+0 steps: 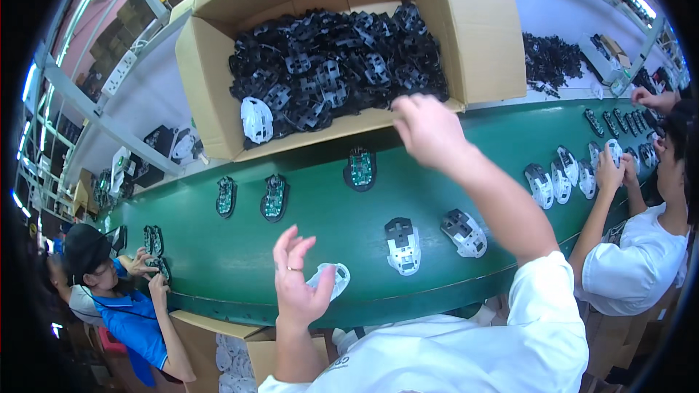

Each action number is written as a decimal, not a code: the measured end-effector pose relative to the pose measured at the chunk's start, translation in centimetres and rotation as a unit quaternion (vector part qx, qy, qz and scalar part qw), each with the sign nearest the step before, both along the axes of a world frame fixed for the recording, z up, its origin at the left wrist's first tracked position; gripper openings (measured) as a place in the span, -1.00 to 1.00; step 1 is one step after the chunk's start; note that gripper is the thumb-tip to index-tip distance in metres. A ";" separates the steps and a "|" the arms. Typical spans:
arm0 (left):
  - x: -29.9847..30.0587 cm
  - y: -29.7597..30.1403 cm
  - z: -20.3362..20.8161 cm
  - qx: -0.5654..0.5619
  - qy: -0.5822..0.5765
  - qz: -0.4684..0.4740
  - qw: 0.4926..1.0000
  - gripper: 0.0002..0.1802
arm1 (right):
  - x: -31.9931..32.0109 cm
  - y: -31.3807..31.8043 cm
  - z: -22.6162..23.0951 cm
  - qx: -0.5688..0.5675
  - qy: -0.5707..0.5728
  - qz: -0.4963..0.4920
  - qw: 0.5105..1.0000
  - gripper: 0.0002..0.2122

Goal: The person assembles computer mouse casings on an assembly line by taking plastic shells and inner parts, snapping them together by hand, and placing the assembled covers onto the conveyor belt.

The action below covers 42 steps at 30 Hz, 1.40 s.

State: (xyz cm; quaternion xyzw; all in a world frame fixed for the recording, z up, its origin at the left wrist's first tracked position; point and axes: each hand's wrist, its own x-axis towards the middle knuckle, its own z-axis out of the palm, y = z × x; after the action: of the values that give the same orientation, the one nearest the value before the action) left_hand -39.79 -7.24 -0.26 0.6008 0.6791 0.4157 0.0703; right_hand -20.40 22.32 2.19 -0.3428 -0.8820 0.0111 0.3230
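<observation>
My right hand [426,127] is over the near edge of a large cardboard box [495,36], fingers loosely bent and apart, with nothing visible in them. The box is heaped with black plastic mouse parts [335,65]; one white mouse shell [256,120] lies in its near left corner. My left hand [297,276] is raised at the near edge of the green bench, its fingers spread. Just behind its thumb is a white mouse shell [340,281], partly hidden by the hand. To its right lie two white shells with black parts fitted, one upright [403,247] and one tilted [464,233].
Mouse bases with green circuit boards [360,169] lie along the green bench [328,207]. Co-workers sit left [131,306] and right [633,247], handling mouse parts. White shells [561,175] stand near the right one. An open carton of white shells [233,360] is below the bench.
</observation>
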 end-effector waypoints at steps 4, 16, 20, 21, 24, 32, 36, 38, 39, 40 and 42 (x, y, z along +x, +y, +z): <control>-0.2 -3.0 -1.6 -0.199 0.160 -0.043 0.966 -0.04 | -0.8 8.1 1.1 -0.190 -0.288 -0.176 0.922 -0.53; -1.0 5.5 -7.0 -0.011 -0.559 -0.157 0.814 -0.03 | 0.4 2.9 -0.9 -0.033 0.219 -0.020 0.975 -0.44; 1.2 11.9 -5.6 -0.045 -0.697 -0.302 0.649 -0.10 | 1.8 -7.6 -2.2 -0.146 0.302 0.198 0.921 -0.37; 2.0 12.6 -5.6 -0.024 -0.682 -0.324 0.655 -0.15 | 2.5 -8.9 -2.8 -0.121 0.283 0.217 0.926 -0.35; 3.6 13.4 -6.1 0.007 -0.698 -0.344 0.628 -0.29 | 3.2 -11.5 -5.4 -0.159 0.338 0.198 0.906 -0.34; 2.1 12.9 -6.7 -0.235 -0.506 -0.361 0.747 -0.55 | 5.2 -11.3 -6.0 -0.049 0.168 0.255 0.951 -0.44; 0.2 11.7 -8.0 -0.179 -0.565 -0.314 0.741 -0.20 | 3.6 -11.3 -7.1 -0.123 0.183 0.287 0.932 -0.44; 0.5 11.8 -6.5 -0.139 -0.660 -0.334 0.658 -0.05 | 4.0 -11.2 -7.5 -0.127 0.233 0.242 0.933 -0.42; 1.1 11.9 -6.3 -0.105 -0.671 -0.321 0.660 -0.01 | 4.4 -11.1 -7.9 -0.125 0.267 0.219 0.930 -0.41; 1.3 11.7 -6.2 -0.072 -0.642 -0.324 0.691 0.03 | 4.7 -11.2 -7.8 -0.142 0.269 0.223 0.926 -0.36; 2.5 11.6 -6.6 -0.018 -0.598 -0.318 0.735 0.08 | 4.9 -12.0 -8.1 -0.224 0.309 0.231 0.895 -0.33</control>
State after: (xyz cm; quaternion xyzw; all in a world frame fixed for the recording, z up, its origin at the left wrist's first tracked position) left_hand -37.26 4.36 -6.83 0.4080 0.2736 0.6307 0.6007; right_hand -15.54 10.30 -5.89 -0.1722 -0.7663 0.3878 0.4825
